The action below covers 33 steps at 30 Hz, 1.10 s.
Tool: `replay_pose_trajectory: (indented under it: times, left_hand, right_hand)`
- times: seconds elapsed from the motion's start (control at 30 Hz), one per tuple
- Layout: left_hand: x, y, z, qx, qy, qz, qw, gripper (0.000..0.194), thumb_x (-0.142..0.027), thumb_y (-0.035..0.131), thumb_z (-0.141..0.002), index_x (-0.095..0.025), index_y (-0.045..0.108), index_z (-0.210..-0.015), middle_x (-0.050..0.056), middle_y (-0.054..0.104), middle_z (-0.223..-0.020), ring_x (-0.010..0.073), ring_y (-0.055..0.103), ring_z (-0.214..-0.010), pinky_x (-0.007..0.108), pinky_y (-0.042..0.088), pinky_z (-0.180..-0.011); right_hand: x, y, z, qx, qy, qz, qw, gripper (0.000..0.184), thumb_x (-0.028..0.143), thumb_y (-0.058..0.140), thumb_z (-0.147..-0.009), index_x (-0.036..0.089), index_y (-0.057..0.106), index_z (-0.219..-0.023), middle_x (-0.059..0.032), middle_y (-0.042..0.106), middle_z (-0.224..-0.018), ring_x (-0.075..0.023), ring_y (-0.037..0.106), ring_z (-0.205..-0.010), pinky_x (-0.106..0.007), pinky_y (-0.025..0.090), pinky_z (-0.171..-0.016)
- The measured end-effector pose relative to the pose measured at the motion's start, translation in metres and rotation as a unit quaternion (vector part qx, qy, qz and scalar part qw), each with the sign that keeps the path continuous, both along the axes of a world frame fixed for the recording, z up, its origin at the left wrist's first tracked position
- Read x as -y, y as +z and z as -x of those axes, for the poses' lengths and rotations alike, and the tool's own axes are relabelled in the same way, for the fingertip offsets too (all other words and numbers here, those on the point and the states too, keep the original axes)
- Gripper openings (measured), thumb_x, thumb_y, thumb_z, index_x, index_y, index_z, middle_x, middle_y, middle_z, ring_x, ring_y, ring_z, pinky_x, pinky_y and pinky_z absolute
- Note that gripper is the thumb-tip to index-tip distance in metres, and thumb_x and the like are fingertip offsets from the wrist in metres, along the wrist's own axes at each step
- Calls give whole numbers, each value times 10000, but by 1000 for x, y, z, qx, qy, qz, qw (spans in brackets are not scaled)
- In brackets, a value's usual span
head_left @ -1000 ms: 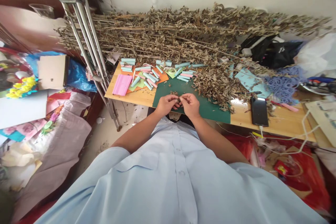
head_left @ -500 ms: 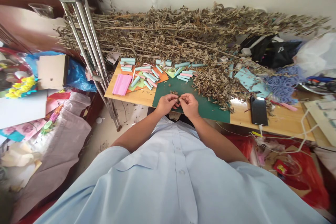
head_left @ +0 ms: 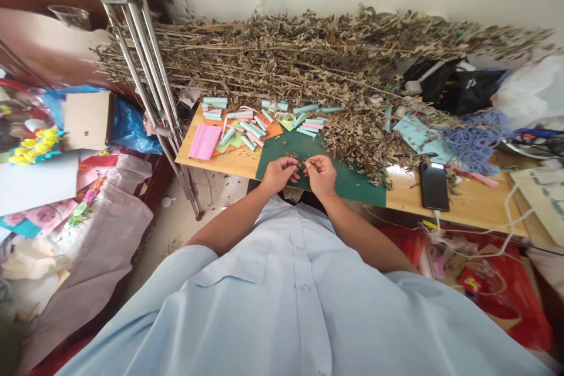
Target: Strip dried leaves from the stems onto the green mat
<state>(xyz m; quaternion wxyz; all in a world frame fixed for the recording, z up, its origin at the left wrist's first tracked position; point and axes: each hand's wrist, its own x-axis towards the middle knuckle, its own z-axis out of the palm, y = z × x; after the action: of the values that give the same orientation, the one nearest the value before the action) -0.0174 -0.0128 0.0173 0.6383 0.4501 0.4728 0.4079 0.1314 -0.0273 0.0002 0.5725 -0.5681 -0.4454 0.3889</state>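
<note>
- Wooden counter (head_left: 229, 161): long, carrying all items below.
- Dried leafy branches (head_left: 282, 53): large heap along the counter's back, against the wall.
- Green cutting mat (head_left: 352, 179): at the counter's front edge, beneath the hands.
- Left hand (head_left: 278, 175) and right hand (head_left: 320, 176): bare, close together above the mat, fingers curled inward, pinching from both sides.
- Black smartphone (head_left: 434, 187): flat on bare wood, right of the mat, cable attached.
- Pale blue paper rolls (head_left: 247, 126): scattered on coloured paper, left of the mat.
- Small dried leaf sprig (head_left: 297, 163): held between both hands' fingertips, just above the mat.
</note>
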Motion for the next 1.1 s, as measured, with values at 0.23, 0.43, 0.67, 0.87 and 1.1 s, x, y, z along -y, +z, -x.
replay_pose_trajectory:
  times: [0.23,0.43,0.67,0.87,1.1]
  left_hand:
    - [-3,0,3,12,-21,11,1000,246,-306,689,-842,-113,653,-991,23,670,-685,150,698,-611,231,563,-519]
    - [-4,5,4,3,-49,0,999,368,-428,742,-811,-112,665,-983,38,679,-710,125,657,-574,185,448,-443]
    - [-4,7,4,-79,-64,-47,994,217,-347,675,-837,-136,676,-887,-17,615,-593,79,557,-499,183,381,-490]
    - [-2,10,3,-119,-72,-78,987,147,-297,600,-844,-158,632,-813,-39,559,-574,77,509,-492,192,370,-504]
    - [-3,5,3,-135,-75,-89,984,145,-299,580,-844,-164,628,-819,-38,556,-573,84,505,-489,198,375,-505]
  right_hand:
    - [1,2,-1,-21,6,-13,1000,232,371,719,-807,232,565,-910,19,670,-781,-141,630,-606,-285,547,-557]
    - [5,2,2,19,46,-29,998,231,402,700,-839,238,571,-937,0,680,-808,-153,636,-650,-312,552,-622]
    - [7,-3,2,44,61,-46,996,191,383,671,-872,238,575,-951,-4,679,-827,-160,647,-677,-326,549,-667]
    - [6,-7,1,44,61,-52,996,185,361,657,-875,241,553,-970,1,671,-830,-157,642,-669,-322,538,-657]
    - [5,-5,2,46,65,-40,996,193,362,638,-877,243,528,-981,11,658,-814,-144,623,-651,-312,539,-658]
